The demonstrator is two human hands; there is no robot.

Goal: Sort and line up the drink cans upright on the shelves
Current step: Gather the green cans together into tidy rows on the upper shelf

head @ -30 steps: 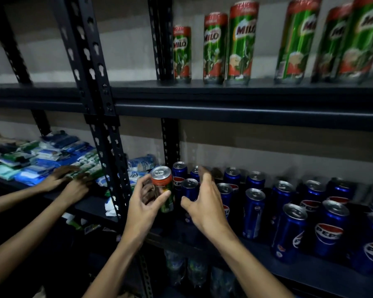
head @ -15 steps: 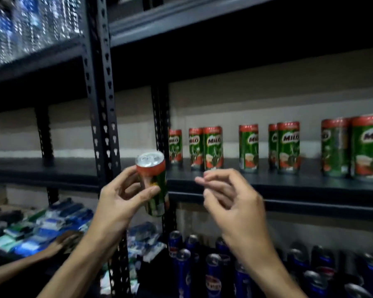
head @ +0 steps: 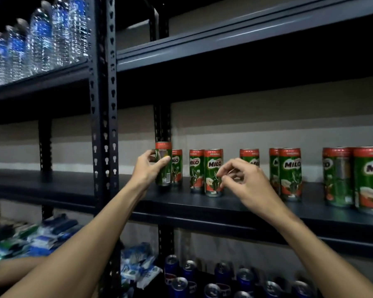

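Dark metal shelving [head: 202, 203] against a pale wall, dim light. Left hand [head: 145, 169] fingers and thumb wrapped round a green Milo can [head: 163, 163], upright, at the left end of the middle shelf's row, bottom at or just above the shelf board, cannot tell if it touches. Held can sits just in front-left of another Milo can [head: 177, 166]. Right hand [head: 246, 183] has fingers curled loosely, tips pinched near each other, holding nothing; fingertips just beside the front Milo can [head: 213, 172] of a pair, contact unclear. More Milo cans [head: 290, 173] upright further right along the same shelf, in uneven pairs with gaps. Below, blue Pepsi cans [head: 222, 274] stand clustered on the lower shelf. Left bay: packets [head: 47, 235] piled on a lower level, another person's forearm [head: 11, 269] at the bottom left edge. Upper left shelf carries water bottles [head: 41, 39] in a row.
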